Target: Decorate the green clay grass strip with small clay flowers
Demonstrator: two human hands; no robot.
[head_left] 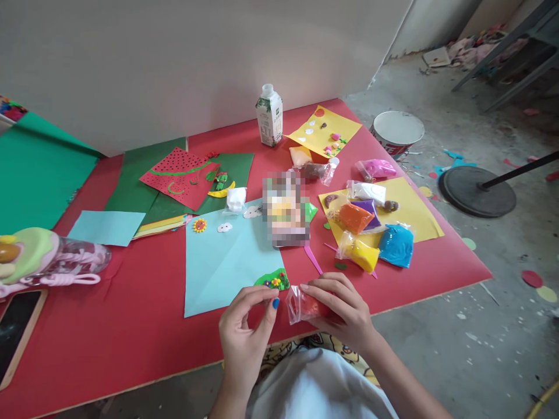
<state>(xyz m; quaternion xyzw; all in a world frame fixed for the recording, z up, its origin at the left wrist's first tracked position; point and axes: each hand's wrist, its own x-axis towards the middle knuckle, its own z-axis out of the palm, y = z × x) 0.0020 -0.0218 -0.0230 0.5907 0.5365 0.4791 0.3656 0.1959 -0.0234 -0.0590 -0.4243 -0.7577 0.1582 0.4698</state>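
My right hand (343,305) is closed around a clear zip bag of red modelling clay (311,305) near the front edge of the table. Just left of the bag's mouth, my left hand (247,320) has thumb and forefinger drawn together. A small blue spot shows at the thumb tip; whether it is clay or a nail I cannot tell. Beyond my left fingertips lies a light blue sheet (227,262). On it are a clay sun (200,225), white clouds (225,227) and a green patch with tiny flowers (277,280).
Bagged clay in orange (356,217), yellow (365,256) and blue (396,247) lies on a yellow sheet (419,212) at right. A bottle (269,116) stands at the back. Left are a watermelon picture (179,177), a cup (65,256) and a phone (20,326).
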